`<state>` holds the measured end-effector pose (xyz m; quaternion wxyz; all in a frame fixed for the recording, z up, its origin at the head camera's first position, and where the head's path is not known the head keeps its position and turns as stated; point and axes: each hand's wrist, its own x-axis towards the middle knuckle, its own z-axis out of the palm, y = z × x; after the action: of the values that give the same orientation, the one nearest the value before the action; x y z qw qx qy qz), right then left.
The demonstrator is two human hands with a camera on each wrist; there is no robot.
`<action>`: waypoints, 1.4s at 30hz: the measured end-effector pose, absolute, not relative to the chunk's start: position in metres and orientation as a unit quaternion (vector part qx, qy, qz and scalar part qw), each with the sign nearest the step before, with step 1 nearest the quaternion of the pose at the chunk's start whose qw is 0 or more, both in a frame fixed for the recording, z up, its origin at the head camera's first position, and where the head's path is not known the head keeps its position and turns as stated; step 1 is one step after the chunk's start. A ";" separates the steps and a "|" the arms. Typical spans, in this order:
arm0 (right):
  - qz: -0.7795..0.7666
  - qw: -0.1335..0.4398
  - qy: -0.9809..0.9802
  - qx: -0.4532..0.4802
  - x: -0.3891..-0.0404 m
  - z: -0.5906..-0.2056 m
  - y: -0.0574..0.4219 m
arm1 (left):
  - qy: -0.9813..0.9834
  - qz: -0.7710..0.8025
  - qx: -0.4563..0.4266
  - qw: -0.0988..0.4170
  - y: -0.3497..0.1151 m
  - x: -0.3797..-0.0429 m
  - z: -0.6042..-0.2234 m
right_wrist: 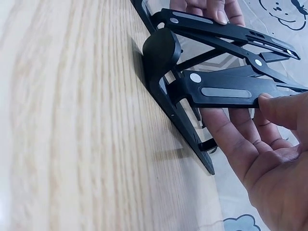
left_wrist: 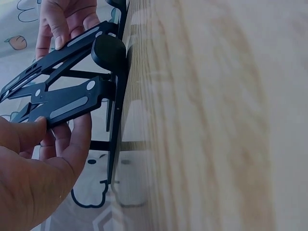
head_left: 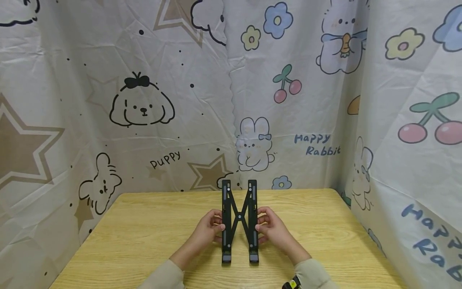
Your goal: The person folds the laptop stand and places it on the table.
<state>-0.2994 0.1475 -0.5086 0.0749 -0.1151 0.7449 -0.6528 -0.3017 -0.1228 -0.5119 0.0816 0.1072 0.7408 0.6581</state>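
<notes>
A black folding laptop stand (head_left: pixel 240 216) with an X-shaped brace and grey pads stands on the wooden table, its two long side bars spread apart. My left hand (head_left: pixel 208 228) pinches the left bar, thumb on top and fingers beneath, as the left wrist view shows on the near bar (left_wrist: pixel 70 103). On the opposite side my right hand (head_left: pixel 271 227) grips the right bar in the same way. In the right wrist view that bar (right_wrist: pixel 226 89) is raised at an angle above the base bar (right_wrist: pixel 185 130), which rests on the table.
The light wooden table (head_left: pixel 144 241) extends around the stand on both sides. A printed curtain (head_left: pixel 202 132) hangs behind the table and along its sides. A dark wristband (head_left: pixel 291 283) shows beside the right sleeve.
</notes>
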 end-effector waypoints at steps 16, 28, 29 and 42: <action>-0.672 0.079 0.726 -0.124 -0.301 -0.514 0.139 | 0.730 0.668 0.108 0.100 -0.113 -0.307 -0.510; -0.666 0.075 0.732 -0.123 -0.301 -0.515 0.131 | 0.727 0.671 0.104 0.102 -0.105 -0.306 -0.511; -0.666 0.075 0.732 -0.123 -0.301 -0.515 0.131 | 0.727 0.671 0.105 0.103 -0.105 -0.306 -0.512; -0.661 0.072 0.737 -0.123 -0.302 -0.515 0.127 | 0.723 0.672 0.119 0.105 -0.100 -0.307 -0.512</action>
<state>-0.3020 0.1274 -0.5151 0.0718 -0.1231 0.7365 -0.6613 -0.3070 -0.1004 -0.5124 0.1054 0.1186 0.7232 0.6722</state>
